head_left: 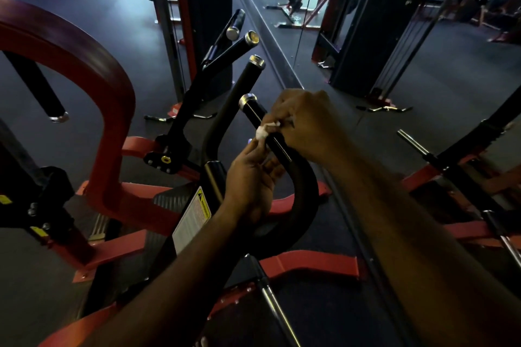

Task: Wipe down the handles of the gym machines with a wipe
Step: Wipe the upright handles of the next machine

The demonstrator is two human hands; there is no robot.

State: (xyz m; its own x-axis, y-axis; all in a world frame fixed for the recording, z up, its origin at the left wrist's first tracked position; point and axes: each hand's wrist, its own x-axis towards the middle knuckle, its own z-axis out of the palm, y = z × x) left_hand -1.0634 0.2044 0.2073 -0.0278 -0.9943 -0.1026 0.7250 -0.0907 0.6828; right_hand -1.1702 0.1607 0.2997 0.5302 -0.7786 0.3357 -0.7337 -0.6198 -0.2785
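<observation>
The wipe (pixel 264 130) is a small white wad, bunched up against the near black handle (pixel 263 128), about midway along the straight grip below its chrome end cap (pixel 247 99). The right hand (pixel 303 121) comes over the top of that handle, fingers curled down around it, fingertips pinching the wad to the bar. The left hand (pixel 251 180) rises from below, fingers curled up toward the same spot, their tips touching the lower edge of the wipe; whether it truly grips the tissue or only steadies it cannot be told.

So the wipe sits between the 2 hands, on the left side of the bar, just under the right fingertips and just above the left ones. Most of it is hidden; only a small tuft shows.

The risk looks plain: the wad is so crumpled that it covers little of the bar, so a stroke could leave the far side untouched. A loose pinch could also let it slip and drop into the red frame (pixel 310 265) below.

Beyond, 3 more capped handles (pixel 255 60) fan upward, the nearest just past this one. A warning label (pixel 191 220) sits on the black column below the left wrist, and a mirror (pixel 408 22) lines the wall to the right.
</observation>
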